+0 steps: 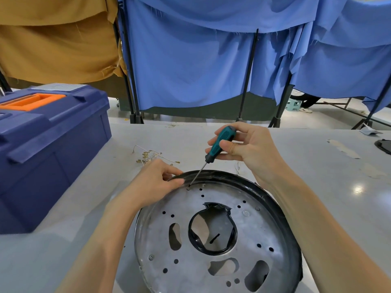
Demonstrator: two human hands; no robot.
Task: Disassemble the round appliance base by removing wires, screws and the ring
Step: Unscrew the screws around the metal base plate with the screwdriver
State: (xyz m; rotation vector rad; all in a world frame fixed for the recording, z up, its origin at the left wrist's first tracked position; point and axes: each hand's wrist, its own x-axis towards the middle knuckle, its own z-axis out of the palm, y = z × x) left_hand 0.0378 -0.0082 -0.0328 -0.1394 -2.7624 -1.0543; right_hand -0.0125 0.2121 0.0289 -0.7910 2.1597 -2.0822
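Head view: the round appliance base (256, 231) is seen lying flat on the grey table (321, 187), its perforated metal plate facing up and the black ring (273, 203) seated round its rim. The base is steadied at its far-left edge by the left hand (156, 182), whose thumb and fingers are pinched on the ring. A screwdriver (220, 142) with a teal and black handle is held above the far edge of the base by the right hand (249, 149), the handle being gripped between thumb and curled fingers. The shaft is slanted down and to the left, and its tip is set at a small hole just inside the ring, just beside the left fingertips. Whether a screw sits in that hole cannot be told. A loose bundle of wires (148, 155) is noted on the table beyond the far-left edge of the base, apart from it, so the wire step is judged done. Two screw heads (257, 208) are seen in the plate, at the right and the near-left of the base, so the screw step is judged in hand and the ring step not yet begun. Next move, as judged: the tip is to be seated squarely, pressed down while the handle is turned, and the ring held firm so that the base is not spun. A blue toolbox (48, 144) is noted well to the left of the base.
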